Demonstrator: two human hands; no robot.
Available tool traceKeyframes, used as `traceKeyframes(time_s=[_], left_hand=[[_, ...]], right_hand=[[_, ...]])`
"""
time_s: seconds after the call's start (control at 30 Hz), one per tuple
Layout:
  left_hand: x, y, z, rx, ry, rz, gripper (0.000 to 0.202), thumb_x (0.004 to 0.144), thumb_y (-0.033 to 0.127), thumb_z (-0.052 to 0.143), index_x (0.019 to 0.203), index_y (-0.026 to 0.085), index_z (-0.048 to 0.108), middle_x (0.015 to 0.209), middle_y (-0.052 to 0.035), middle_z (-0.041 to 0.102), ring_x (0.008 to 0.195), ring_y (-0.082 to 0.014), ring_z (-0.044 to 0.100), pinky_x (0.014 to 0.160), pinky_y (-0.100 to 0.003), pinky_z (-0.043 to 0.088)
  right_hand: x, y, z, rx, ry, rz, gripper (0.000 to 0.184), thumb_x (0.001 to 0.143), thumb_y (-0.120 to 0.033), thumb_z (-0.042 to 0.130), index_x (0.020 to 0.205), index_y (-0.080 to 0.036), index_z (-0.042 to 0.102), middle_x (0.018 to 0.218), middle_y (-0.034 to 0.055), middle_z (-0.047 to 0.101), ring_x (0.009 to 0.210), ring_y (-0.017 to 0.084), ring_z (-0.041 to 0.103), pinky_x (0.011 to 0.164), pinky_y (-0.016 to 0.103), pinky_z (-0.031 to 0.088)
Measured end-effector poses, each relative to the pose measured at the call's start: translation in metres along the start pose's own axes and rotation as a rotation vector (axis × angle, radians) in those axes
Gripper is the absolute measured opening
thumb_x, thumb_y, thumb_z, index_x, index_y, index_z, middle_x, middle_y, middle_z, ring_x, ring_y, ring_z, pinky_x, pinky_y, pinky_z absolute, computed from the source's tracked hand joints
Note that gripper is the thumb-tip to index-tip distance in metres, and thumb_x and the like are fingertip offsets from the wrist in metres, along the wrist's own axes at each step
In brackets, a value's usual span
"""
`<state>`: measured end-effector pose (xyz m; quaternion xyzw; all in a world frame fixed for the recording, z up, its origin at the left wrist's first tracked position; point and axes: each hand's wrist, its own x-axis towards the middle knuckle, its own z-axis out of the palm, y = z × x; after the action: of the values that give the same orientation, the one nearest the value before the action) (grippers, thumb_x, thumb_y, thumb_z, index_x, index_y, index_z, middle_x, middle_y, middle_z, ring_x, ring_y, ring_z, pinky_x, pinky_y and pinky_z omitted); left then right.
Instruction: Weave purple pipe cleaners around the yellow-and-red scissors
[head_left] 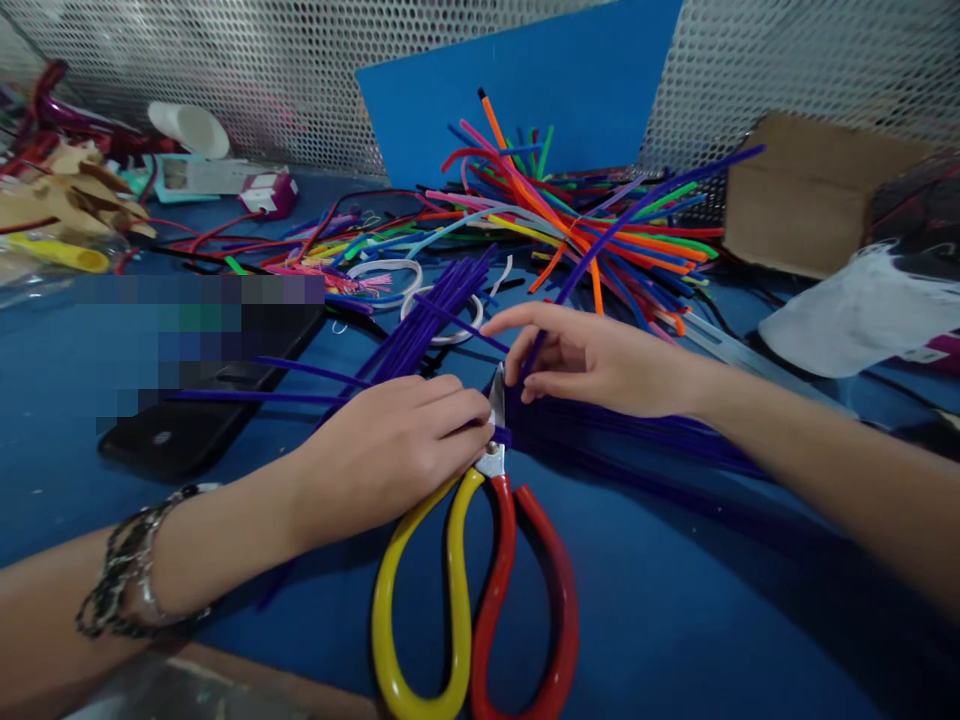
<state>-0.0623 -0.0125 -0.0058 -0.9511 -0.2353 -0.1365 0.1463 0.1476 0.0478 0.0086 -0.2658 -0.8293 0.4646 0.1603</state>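
My left hand (390, 450) is closed over several purple pipe cleaners (307, 370), whose ends stick out to the left of it and just past its fingertips. Beneath those fingertips lies a pair of scissors (493, 462) with one yellow and one red handle, its blades pointing away from me. Pinched in my right hand (600, 358) is a long purple pipe cleaner (637, 212) that slants up to the right; the index finger is stretched out. A cut bundle of purple pipe cleaners (439, 310) lies beyond my hands. More purple lengths (622, 470) run under my right forearm.
A heap of mixed-colour pipe cleaners (600, 230) lies at the back before a blue board (517, 90). At left is a black phone (195, 430), partly blurred out. White rings (386, 268), cardboard (787, 200) and a white bag (855, 310) surround the work area.
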Motion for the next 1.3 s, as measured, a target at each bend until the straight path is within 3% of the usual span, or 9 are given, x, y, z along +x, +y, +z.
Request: traceKeyframes(time_s=[0.2, 0.37, 0.53, 0.67, 0.77, 0.9, 1.03, 1.3], left_hand=[[-0.001, 0.000, 0.000, 0.070, -0.002, 0.034, 0.037, 0.095, 0.014, 0.027, 0.089, 0.016, 0.063, 0.103, -0.0033, 0.064, 0.076, -0.0143, 0.059, 0.066, -0.026, 0.042], [-0.001, 0.000, 0.001, 0.117, 0.001, 0.076, 0.039, 0.093, 0.009, 0.024, 0.093, 0.013, 0.063, 0.103, -0.0071, 0.064, 0.078, -0.0167, 0.061, 0.065, -0.028, 0.045], [0.001, 0.002, -0.002, 0.135, -0.030, 0.048, 0.035, 0.090, 0.007, 0.030, 0.091, 0.014, 0.063, 0.090, -0.0039, 0.066, 0.075, -0.0157, 0.061, 0.065, -0.026, 0.044], [0.002, 0.002, -0.004, 0.117, -0.036, 0.049, 0.035, 0.089, 0.005, 0.032, 0.087, 0.016, 0.064, 0.081, -0.0014, 0.066, 0.071, -0.0147, 0.061, 0.061, -0.025, 0.041], [0.001, 0.002, -0.004, 0.105, -0.035, 0.029, 0.037, 0.089, 0.005, 0.029, 0.086, 0.016, 0.065, 0.081, -0.0021, 0.067, 0.068, -0.0154, 0.061, 0.059, -0.027, 0.041], [-0.001, 0.001, -0.001, 0.113, -0.024, 0.042, 0.038, 0.090, 0.005, 0.028, 0.089, 0.015, 0.065, 0.082, -0.0031, 0.067, 0.070, -0.0163, 0.061, 0.062, -0.028, 0.042], [-0.001, 0.000, 0.000, 0.126, -0.006, 0.074, 0.039, 0.091, 0.005, 0.027, 0.090, 0.013, 0.065, 0.082, -0.0033, 0.067, 0.070, -0.0162, 0.061, 0.062, -0.028, 0.040], [0.000, 0.000, -0.002, 0.169, -0.016, 0.078, 0.035, 0.092, 0.008, 0.030, 0.091, 0.016, 0.064, 0.082, -0.0015, 0.067, 0.070, -0.0137, 0.060, 0.061, -0.026, 0.037]], right_hand=[[0.009, -0.009, 0.000, -0.303, -0.051, -0.085, 0.036, 0.078, -0.005, 0.047, 0.112, -0.016, 0.049, 0.087, -0.0004, 0.060, 0.076, 0.010, 0.057, 0.068, 0.022, 0.046], [0.018, -0.015, 0.002, -0.433, -0.095, -0.137, 0.038, 0.079, -0.003, 0.041, 0.113, -0.016, 0.050, 0.088, -0.0005, 0.061, 0.074, 0.010, 0.054, 0.067, 0.023, 0.042], [0.022, -0.013, 0.005, -0.394, -0.104, -0.143, 0.036, 0.077, 0.000, 0.038, 0.105, -0.018, 0.050, 0.088, -0.0002, 0.058, 0.074, 0.010, 0.052, 0.065, 0.023, 0.042], [0.020, -0.008, 0.010, -0.184, -0.003, -0.134, 0.020, 0.076, -0.003, 0.044, 0.086, -0.019, 0.040, 0.084, -0.0006, 0.053, 0.073, 0.010, 0.052, 0.065, 0.023, 0.044], [0.018, -0.002, 0.013, -0.037, 0.011, -0.072, 0.022, 0.074, -0.003, 0.048, 0.082, -0.020, 0.036, 0.081, -0.0016, 0.053, 0.071, 0.009, 0.055, 0.063, 0.023, 0.046], [0.017, 0.002, 0.013, -0.148, -0.034, -0.053, 0.016, 0.074, -0.007, 0.053, 0.087, -0.015, 0.050, 0.077, -0.0015, 0.057, 0.067, 0.009, 0.054, 0.062, 0.022, 0.045], [0.017, 0.000, 0.011, -0.299, -0.057, -0.071, 0.009, 0.077, -0.010, 0.053, 0.080, -0.014, 0.060, 0.072, -0.0017, 0.062, 0.065, 0.008, 0.055, 0.058, 0.020, 0.042], [0.015, 0.001, 0.008, -0.242, -0.046, 0.031, 0.012, 0.076, -0.012, 0.054, 0.080, -0.017, 0.064, 0.069, -0.0037, 0.066, 0.063, 0.009, 0.061, 0.060, 0.020, 0.044]])
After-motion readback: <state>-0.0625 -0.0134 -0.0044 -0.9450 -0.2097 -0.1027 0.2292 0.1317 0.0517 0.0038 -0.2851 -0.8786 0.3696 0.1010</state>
